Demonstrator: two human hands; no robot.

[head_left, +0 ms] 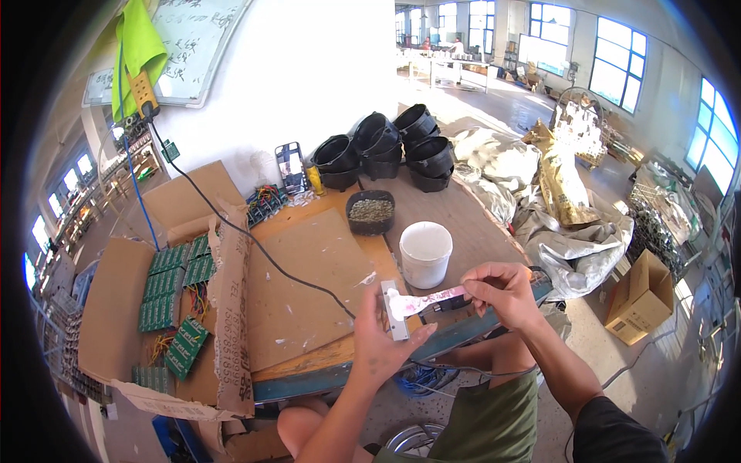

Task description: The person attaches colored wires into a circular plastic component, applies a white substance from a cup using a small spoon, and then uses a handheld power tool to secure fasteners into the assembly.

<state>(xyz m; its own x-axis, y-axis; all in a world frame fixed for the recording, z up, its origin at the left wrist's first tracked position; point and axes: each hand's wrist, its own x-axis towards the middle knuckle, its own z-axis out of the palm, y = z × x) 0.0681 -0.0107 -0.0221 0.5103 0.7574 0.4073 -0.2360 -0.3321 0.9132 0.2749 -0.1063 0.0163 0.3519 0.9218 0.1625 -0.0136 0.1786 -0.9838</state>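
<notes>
In my left hand (378, 343) is a small grey rectangular metal piece (399, 329), gripped by its long edges between thumb and fingers above the table's front edge. My right hand (502, 293) pinches the end of a flat pink spatula (448, 295). White paste coats the spatula's far end, which touches the metal piece, and some of the paste lies on that piece. Just beyond both hands stands a white bucket (426, 266) with white smears. Behind it to the left, a black tub (370, 226) contains small greyish bits.
A cardboard box (116, 289) of green circuit boards (160, 289) stands at left. A black cable (270, 261) crosses the cardboard sheet (309, 297). Black pots (376, 139), a phone (292, 168) and wired parts (266, 204) line the back. Sacks (571, 247) lie right of the table.
</notes>
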